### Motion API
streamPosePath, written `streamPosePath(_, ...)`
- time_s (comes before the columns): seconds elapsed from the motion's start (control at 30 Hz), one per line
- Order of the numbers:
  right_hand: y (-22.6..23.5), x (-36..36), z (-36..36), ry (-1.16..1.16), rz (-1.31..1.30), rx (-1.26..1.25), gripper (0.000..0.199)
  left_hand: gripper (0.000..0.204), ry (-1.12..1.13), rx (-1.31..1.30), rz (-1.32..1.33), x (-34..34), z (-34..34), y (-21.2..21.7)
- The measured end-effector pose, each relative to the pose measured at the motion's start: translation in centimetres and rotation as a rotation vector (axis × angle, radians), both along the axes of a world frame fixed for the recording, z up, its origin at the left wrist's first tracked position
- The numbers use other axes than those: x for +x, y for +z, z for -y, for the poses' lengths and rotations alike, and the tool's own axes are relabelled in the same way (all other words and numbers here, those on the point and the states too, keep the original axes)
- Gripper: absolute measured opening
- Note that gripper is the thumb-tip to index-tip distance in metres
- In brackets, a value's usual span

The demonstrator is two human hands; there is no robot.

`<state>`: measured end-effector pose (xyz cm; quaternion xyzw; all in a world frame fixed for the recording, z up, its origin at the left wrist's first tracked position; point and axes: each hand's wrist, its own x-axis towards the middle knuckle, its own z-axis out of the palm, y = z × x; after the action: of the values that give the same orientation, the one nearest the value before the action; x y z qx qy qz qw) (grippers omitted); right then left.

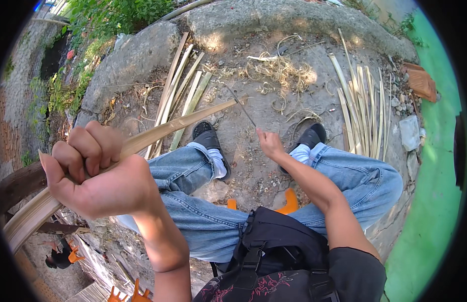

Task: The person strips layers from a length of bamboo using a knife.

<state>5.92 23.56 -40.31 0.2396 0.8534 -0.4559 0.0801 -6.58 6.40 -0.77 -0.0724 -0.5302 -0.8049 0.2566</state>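
Left hand (95, 173) clenched in a fist around a long bamboo strip (158, 132), raised close to the camera. Beyond the fist, strip running up and right to its tip above the black shoes (209, 135); behind the fist, curving down to the left. Right hand (270, 143) lower, between the knees, pinching what looks like a thin dark blade or sliver (241, 106); hard to tell which. Past both grips, split bamboo slats (180, 88) and curled shavings (281, 70) on the ground.

No packages, labels, signs or screens anywhere in view; only bare ground, stone and plant material, with nothing printed or boxed to report.
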Motion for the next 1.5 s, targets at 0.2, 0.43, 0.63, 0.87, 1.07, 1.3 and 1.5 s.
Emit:
streamPosePath(0.2,0.2,-1.5,0.2,0.007,0.038,-0.08,0.071,0.042,0.007,0.013,-0.008,0.0,0.0,-0.1)
streamPosePath(0.43,0.5,-1.5,0.9,0.09,0.036,-0.078,0.072,0.041,0.038,0.005,-0.02,0.0,0.3,0.0)
streamPosePath(0.63,-5.1,-0.2,-3.3,-0.141,0.191,-0.005,0.072,0.039,0.019,-0.089,0.002,-0.3,-0.8,-0.6)
streamPosePath(0.87,0.8,-1.5,-0.2,0.114,0.053,-0.024,0.072,0.039,-0.014,-0.028,-0.003,-0.1,0.3,-0.1)
streamPosePath(1.07,-3.8,-0.8,-2.5,-0.056,0.126,0.037,0.071,0.039,0.012,-0.042,0.015,-0.2,-0.4,-0.5)
streamPosePath(1.3,-1.0,-1.3,0.2,0.053,0.048,-0.013,0.073,0.04,0.0,-0.021,-0.005,0.0,0.4,-0.1)
streamPosePath(1.5,-5.0,-0.1,-4.1,-0.149,0.176,0.052,0.076,0.038,-0.024,-0.013,-0.005,0.0,0.2,-0.3)
